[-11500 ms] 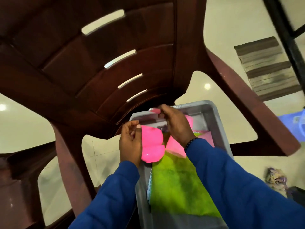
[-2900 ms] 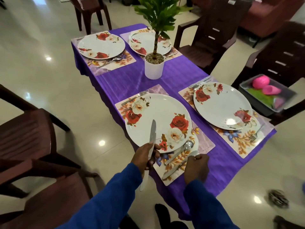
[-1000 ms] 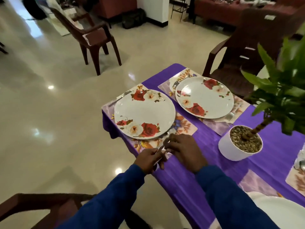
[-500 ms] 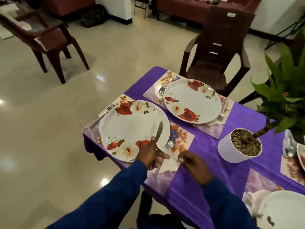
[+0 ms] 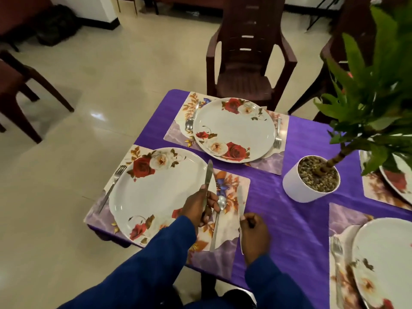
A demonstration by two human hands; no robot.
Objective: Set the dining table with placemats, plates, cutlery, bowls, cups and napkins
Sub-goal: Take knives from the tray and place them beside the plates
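Note:
A rose-patterned plate sits on a floral placemat at the corner of the purple-clothed table. A fork lies left of the plate and a spoon lies right of it. My left hand grips a table knife over the plate's right rim, blade pointing away from me. My right hand pinches the handle of a second knife, whose blurred blade lies on the placemat right of the spoon.
A second plate with its own spoon and fork is set beyond. A white potted plant stands mid-table. Two more place settings show at the right edge. Brown plastic chairs ring the table.
My right hand has moved to the placemat with a knife now lying right of the spoon. My left hand still holds its knife by the plate's rim.

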